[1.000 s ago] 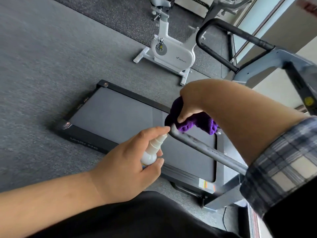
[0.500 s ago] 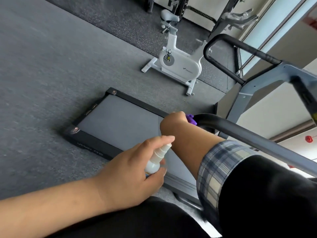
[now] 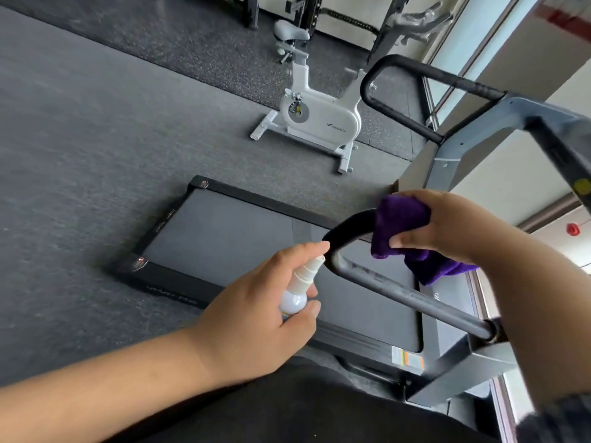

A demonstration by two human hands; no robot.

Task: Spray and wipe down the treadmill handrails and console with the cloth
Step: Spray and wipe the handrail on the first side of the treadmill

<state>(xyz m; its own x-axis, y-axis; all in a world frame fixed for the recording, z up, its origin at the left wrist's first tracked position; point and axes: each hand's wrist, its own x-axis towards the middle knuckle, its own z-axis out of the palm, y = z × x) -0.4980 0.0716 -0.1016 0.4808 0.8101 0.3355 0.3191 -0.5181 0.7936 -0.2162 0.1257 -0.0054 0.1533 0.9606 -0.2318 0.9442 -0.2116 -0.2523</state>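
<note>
Wrapping purple cloth round handrail — right hand grip

The left hand reaches forward on a bare forearm, fingers curled round the spray bottle, index finger on its nozzle. Beyond the bottle, the right hand grips the purple cloth, thumb underneath

No legible text on exercise bike.
</note>
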